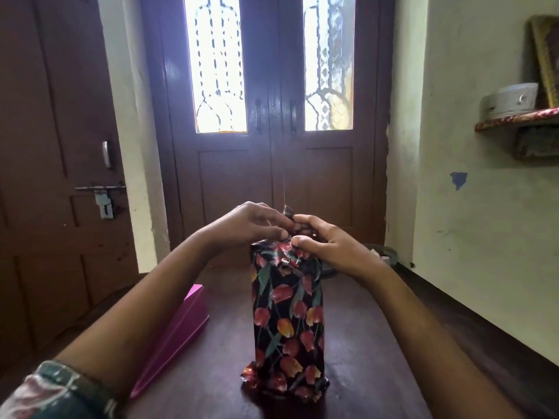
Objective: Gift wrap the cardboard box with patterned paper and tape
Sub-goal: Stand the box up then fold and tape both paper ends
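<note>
A patterned sleeve is nearest, low on the left. A pink thing lies on the brown table, below and left of the fingers. The box, covered in dark flower paper, stands upright right under the fingers. The left hand and the right hand both pinch the crumpled paper at its top, fingertips almost touching. Brown doors stand far behind the fingers

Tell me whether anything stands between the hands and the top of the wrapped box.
Nothing visible does. The left hand and right hand pinch the folded paper at the top of the wrapped box. The pink object lies aside on the table, to its left.
</note>
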